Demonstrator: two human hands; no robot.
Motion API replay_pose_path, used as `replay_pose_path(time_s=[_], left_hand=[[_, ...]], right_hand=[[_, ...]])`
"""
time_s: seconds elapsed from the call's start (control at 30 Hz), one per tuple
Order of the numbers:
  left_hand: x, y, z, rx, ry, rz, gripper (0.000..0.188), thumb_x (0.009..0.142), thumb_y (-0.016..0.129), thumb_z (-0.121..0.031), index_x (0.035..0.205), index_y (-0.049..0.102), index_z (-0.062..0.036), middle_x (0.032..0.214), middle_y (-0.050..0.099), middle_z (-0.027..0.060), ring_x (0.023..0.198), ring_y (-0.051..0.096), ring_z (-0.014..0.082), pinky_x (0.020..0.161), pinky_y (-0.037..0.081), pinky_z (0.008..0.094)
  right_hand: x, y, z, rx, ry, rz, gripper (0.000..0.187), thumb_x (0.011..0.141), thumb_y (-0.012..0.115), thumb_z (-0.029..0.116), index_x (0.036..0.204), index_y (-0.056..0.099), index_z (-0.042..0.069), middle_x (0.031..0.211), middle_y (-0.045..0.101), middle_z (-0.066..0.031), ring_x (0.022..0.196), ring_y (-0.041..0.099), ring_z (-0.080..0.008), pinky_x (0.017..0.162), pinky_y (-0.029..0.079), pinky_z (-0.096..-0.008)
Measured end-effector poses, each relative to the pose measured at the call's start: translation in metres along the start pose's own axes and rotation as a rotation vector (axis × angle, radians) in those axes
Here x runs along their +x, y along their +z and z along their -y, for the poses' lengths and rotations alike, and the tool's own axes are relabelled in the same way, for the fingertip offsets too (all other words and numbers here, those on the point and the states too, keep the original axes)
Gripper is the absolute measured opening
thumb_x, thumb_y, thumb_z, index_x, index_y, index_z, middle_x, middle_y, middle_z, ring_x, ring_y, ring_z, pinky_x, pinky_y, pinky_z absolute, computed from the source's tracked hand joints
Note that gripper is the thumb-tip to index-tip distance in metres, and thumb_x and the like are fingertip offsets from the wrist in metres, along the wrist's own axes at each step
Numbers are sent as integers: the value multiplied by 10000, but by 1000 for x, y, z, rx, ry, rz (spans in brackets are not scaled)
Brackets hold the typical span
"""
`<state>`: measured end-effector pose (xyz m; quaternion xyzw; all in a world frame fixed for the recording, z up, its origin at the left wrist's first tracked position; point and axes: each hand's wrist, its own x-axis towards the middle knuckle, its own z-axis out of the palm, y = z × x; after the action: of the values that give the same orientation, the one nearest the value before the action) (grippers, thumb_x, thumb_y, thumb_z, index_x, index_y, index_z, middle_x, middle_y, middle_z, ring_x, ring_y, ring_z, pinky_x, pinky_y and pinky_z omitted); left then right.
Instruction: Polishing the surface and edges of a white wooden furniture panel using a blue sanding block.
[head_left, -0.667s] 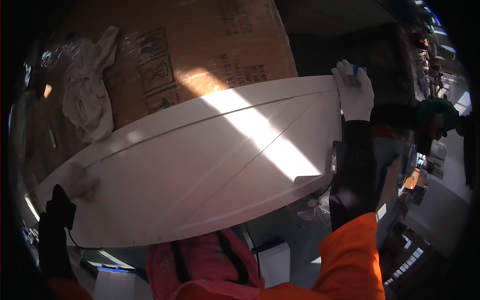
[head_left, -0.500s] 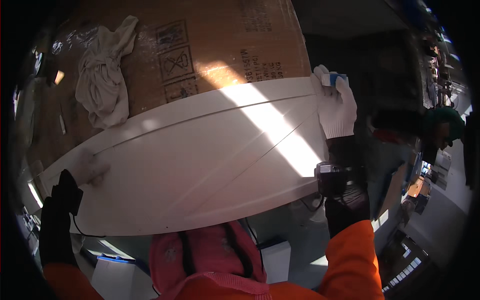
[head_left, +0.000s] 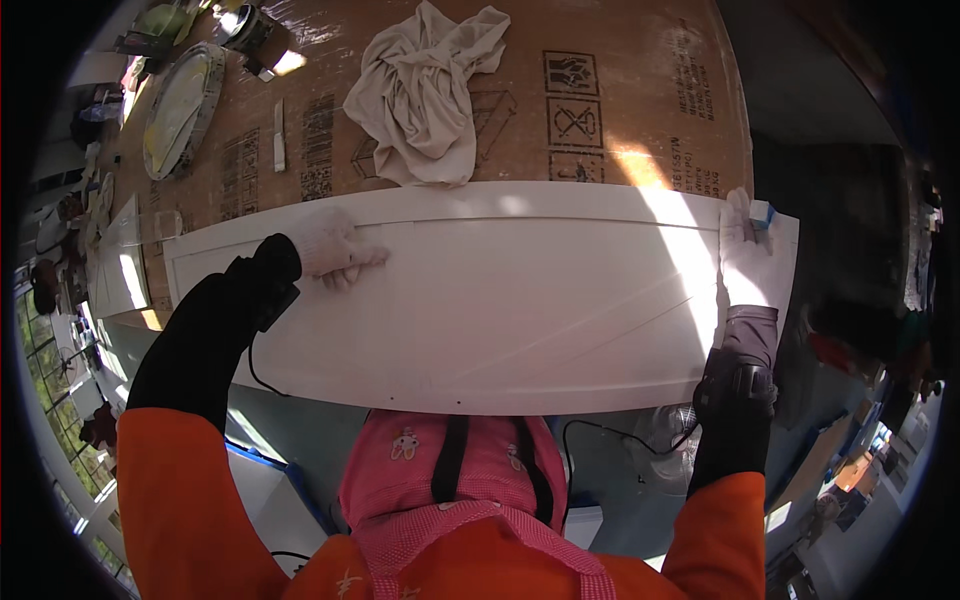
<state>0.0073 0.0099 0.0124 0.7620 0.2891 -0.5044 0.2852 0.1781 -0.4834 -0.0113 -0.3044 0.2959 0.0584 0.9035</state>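
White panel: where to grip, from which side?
Probably the near long edge of the white panel, one grip toward each end, coming from the near side and hooking underneath. It lies broad and flat, and that edge appears to jut past the cardboard, with floor showing below.

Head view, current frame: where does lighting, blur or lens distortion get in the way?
Head view: sunlight glare washes out the white panel beside the right hand and streaks the cardboard; head view: the left hand looks slightly soft; head view: fisheye bends the panel's long edges, and the corners go black.
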Motion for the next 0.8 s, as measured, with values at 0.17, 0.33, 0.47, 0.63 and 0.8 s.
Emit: replay_pose_path(time_s=[0.17, 0.33, 0.47, 0.63, 0.8], left_hand=[[-2, 2, 19, 29, 92, 23, 481, 917, 739, -440, 641, 667, -53, 586, 671, 68, 502, 683, 171, 435, 492, 270], [0, 10, 38, -202, 217, -76, 534, 968, 648, -492, 692, 684, -36, 595, 678, 70, 523, 683, 172, 443, 488, 296], [-5, 13, 43, -74, 404, -162, 578, 1009, 552, -487, 813, 694, 37, 709, 703, 103, 551, 678, 155, 609, 541, 312], [-6, 36, 108, -162, 682, -356, 509, 1006, 546, -436, 839, 701, 19, 699, 689, 95, 675, 683, 212, 692, 544, 353], [-21, 9, 153, -45, 755, -759, 399, 942, 594, -434, 1061, 716, -72, 1026, 721, 148, 997, 670, 338, 876, 522, 448]], right_hand=[[-5, 14, -61, -35, -96, 77, 398, 1050, 542, 175, 1350, 471, -76, 1526, 438, -199, 1391, 468, -319, 1157, 471, -484], [-89, 50, -210, -269, 172, 312, 406, 1022, 556, 170, 1374, 496, -24, 1466, 521, -152, 1330, 512, -274, 1149, 407, -466], [-123, 53, -290, -194, 330, 398, 286, 1004, 588, 132, 1265, 554, 21, 1326, 627, -114, 1210, 590, -263, 1113, 421, -449], [-180, 54, -307, -315, 311, 302, 225, 996, 595, 117, 1204, 576, 35, 1220, 663, -111, 1165, 617, -262, 1045, 472, -455], [-291, -35, -257, -403, 616, 100, 249, 995, 592, 176, 1186, 602, 16, 1147, 694, -150, 1071, 657, -284, 921, 551, -444]])
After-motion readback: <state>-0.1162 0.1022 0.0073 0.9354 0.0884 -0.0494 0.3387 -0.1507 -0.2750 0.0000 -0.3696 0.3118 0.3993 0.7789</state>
